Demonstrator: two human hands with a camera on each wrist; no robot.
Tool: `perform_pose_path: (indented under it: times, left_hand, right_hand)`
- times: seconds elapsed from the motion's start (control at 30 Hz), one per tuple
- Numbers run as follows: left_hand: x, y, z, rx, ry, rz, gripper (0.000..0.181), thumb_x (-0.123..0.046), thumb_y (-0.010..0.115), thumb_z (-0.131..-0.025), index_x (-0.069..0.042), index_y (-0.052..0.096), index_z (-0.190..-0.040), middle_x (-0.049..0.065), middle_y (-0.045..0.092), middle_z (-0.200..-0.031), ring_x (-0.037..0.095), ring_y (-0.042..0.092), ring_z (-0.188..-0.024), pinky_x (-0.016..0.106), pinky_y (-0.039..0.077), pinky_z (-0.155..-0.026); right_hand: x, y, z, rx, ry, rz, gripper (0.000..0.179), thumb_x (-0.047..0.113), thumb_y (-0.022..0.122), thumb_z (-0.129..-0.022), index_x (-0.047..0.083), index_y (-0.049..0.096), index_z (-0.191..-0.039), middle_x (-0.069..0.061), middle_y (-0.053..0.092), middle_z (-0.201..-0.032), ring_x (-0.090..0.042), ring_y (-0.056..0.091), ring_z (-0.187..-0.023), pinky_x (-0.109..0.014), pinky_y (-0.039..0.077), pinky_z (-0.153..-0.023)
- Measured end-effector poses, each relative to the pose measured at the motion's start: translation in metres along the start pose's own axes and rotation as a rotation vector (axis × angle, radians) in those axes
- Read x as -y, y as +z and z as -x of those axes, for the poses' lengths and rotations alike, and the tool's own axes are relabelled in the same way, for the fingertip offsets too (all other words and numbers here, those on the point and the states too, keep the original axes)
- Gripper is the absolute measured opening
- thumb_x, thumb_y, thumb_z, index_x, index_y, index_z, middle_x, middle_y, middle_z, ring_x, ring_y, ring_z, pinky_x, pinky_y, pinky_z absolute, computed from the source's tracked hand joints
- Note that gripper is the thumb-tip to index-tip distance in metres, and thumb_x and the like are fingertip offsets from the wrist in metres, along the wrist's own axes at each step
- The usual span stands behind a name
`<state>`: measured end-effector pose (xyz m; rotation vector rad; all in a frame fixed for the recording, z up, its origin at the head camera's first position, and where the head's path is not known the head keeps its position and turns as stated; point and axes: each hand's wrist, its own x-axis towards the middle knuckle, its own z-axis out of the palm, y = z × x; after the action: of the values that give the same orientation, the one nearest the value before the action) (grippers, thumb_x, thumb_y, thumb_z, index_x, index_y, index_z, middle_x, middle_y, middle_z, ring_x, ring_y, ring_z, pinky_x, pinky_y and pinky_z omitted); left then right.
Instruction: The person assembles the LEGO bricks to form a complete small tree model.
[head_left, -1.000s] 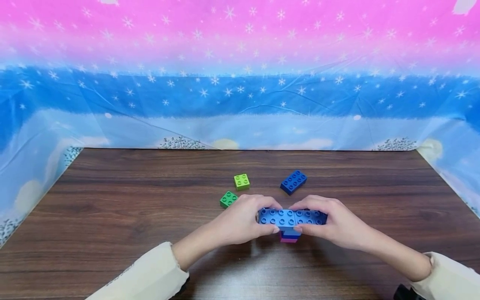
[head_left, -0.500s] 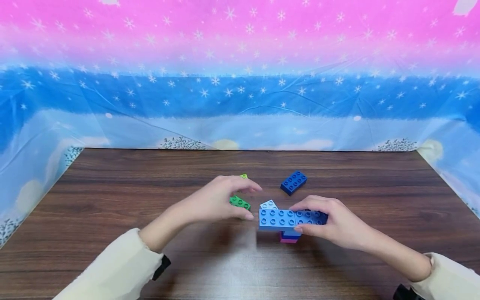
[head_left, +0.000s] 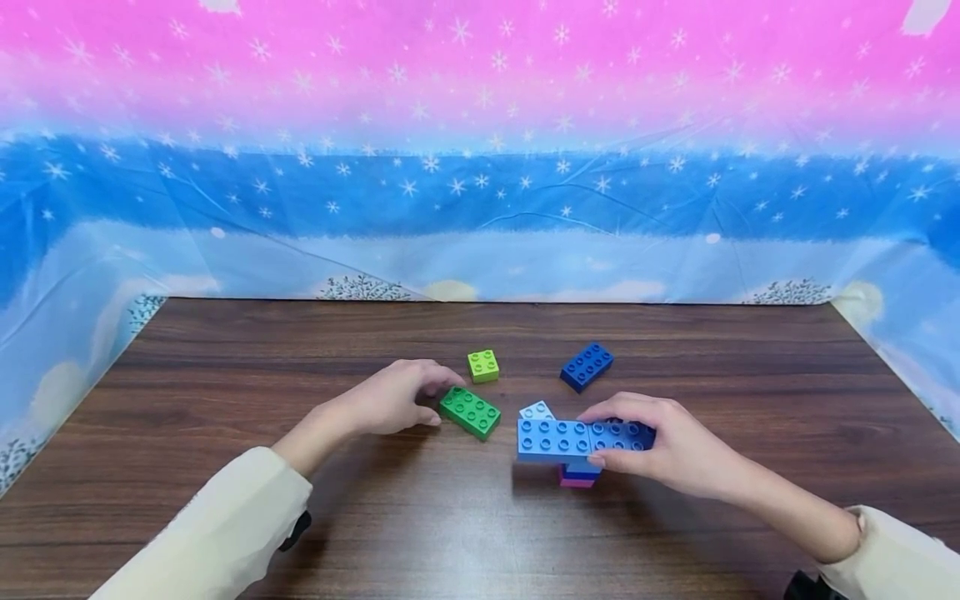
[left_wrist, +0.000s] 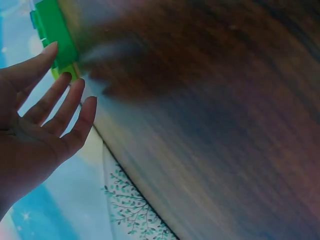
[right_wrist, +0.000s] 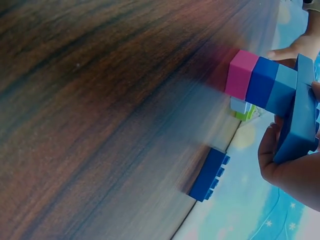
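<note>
Right grip (head_left: 667, 442) clamped on the blue top row (head_left: 555, 438) of the brick stack (right_wrist: 270, 82); left grip (head_left: 393, 398) apart beside the green brick (head_left: 470, 412).
Stack stands upright on the counter (head_left: 187, 425), pink brick (right_wrist: 240, 75) lowest; pale blue brick (head_left: 536, 410) partly hidden behind it, lime brick (head_left: 483, 366) and dark blue brick (head_left: 587, 367) farther back. Left-hand contact with the green brick cannot be determined.

Bright, even light across the head view, and there's the glare: a pale patch on the counter (head_left: 480, 542), front and centre! Soft shadows fall below the left hand (head_left: 390, 398) and right hand (head_left: 671, 442). Over to the left wrist: dimmer, hazy, finger shadows smeared. Right wrist, dim too, a rosy tint beside the pink brick (right_wrist: 241, 75).
</note>
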<state>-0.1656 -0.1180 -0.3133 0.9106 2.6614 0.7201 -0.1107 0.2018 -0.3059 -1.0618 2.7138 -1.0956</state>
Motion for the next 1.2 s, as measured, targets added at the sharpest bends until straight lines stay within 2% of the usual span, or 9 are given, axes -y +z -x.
perform_pose_path:
  times: [0.27, 0.5, 0.63, 0.73, 0.87, 1.0, 1.1, 1.2]
  left_hand:
    - [0.004, 0.005, -0.002, -0.027, 0.032, -0.029, 0.034, -0.004, 0.067, -0.082, -0.006, 0.060, -0.115, 0.007, 0.060, -0.107, 0.021, 0.056, -0.093, 0.036, 0.046, -0.080]
    - [0.003, 0.008, -0.002, -0.031, 0.020, 0.010, 0.025, -0.006, 0.068, -0.081, -0.007, 0.060, -0.105, 0.003, 0.061, -0.092, 0.019, 0.058, -0.087, 0.035, 0.046, -0.077]
    - [0.002, 0.008, -0.001, -0.036, 0.015, 0.015, 0.029, -0.006, 0.068, -0.081, -0.004, 0.059, -0.109, 0.002, 0.060, -0.090, 0.015, 0.055, -0.080, 0.031, 0.045, -0.071]
    - [-0.002, 0.005, 0.001, -0.069, 0.022, 0.012, 0.031, -0.006, 0.067, -0.082, -0.001, 0.059, -0.112, 0.004, 0.060, -0.096, 0.014, 0.055, -0.081, 0.030, 0.046, -0.071]
    - [-0.015, -0.007, 0.004, -0.146, 0.051, 0.018, 0.031, -0.006, 0.066, -0.083, 0.002, 0.059, -0.112, 0.009, 0.060, -0.104, 0.018, 0.058, -0.088, 0.032, 0.048, -0.077]
    - [-0.033, -0.019, 0.007, -0.201, 0.093, 0.055, 0.031, -0.006, 0.066, -0.083, 0.002, 0.058, -0.112, 0.009, 0.059, -0.105, 0.019, 0.058, -0.092, 0.031, 0.048, -0.078]
    - [-0.050, -0.022, 0.008, -0.213, 0.124, 0.072, 0.032, -0.006, 0.066, -0.082, 0.002, 0.058, -0.112, 0.008, 0.059, -0.103, 0.018, 0.059, -0.090, 0.027, 0.048, -0.077]
    - [-0.068, -0.020, 0.008, -0.201, 0.167, 0.049, 0.032, -0.008, 0.067, -0.082, 0.001, 0.059, -0.112, 0.007, 0.060, -0.102, 0.018, 0.058, -0.091, 0.027, 0.048, -0.079]
  right_hand:
    - [-0.001, -0.004, 0.000, 0.051, 0.054, -0.030, 0.031, 0.023, 0.069, -0.082, 0.019, 0.061, -0.112, 0.007, 0.060, -0.106, -0.009, 0.054, -0.089, -0.026, 0.046, -0.071]
    - [0.000, -0.008, 0.001, 0.077, 0.095, -0.070, 0.031, 0.023, 0.069, -0.082, 0.019, 0.059, -0.111, 0.003, 0.059, -0.106, -0.014, 0.054, -0.088, -0.027, 0.046, -0.070]
    - [0.001, -0.011, 0.001, 0.097, 0.126, -0.126, 0.029, 0.021, 0.069, -0.082, 0.015, 0.058, -0.109, -0.001, 0.059, -0.103, -0.018, 0.054, -0.087, -0.027, 0.047, -0.069]
    - [0.001, -0.012, 0.001, 0.106, 0.135, -0.148, 0.030, 0.020, 0.069, -0.082, 0.013, 0.057, -0.109, -0.002, 0.059, -0.101, -0.019, 0.054, -0.087, -0.028, 0.047, -0.068]
    - [0.001, -0.012, 0.001, 0.111, 0.135, -0.156, 0.030, 0.019, 0.069, -0.082, 0.013, 0.057, -0.109, -0.002, 0.059, -0.101, -0.020, 0.054, -0.087, -0.028, 0.047, -0.068]
    - [-0.001, -0.012, 0.001, 0.118, 0.131, -0.163, 0.030, 0.018, 0.069, -0.082, 0.012, 0.057, -0.109, -0.002, 0.059, -0.101, -0.020, 0.054, -0.088, -0.028, 0.047, -0.069]
    - [-0.001, -0.013, 0.001, 0.123, 0.124, -0.169, 0.030, 0.017, 0.068, -0.082, 0.012, 0.057, -0.109, -0.002, 0.059, -0.102, -0.020, 0.054, -0.088, -0.028, 0.047, -0.069]
    - [-0.002, -0.013, 0.001, 0.127, 0.123, -0.179, 0.029, 0.017, 0.068, -0.082, 0.013, 0.057, -0.109, -0.003, 0.059, -0.101, -0.019, 0.054, -0.087, -0.028, 0.047, -0.069]
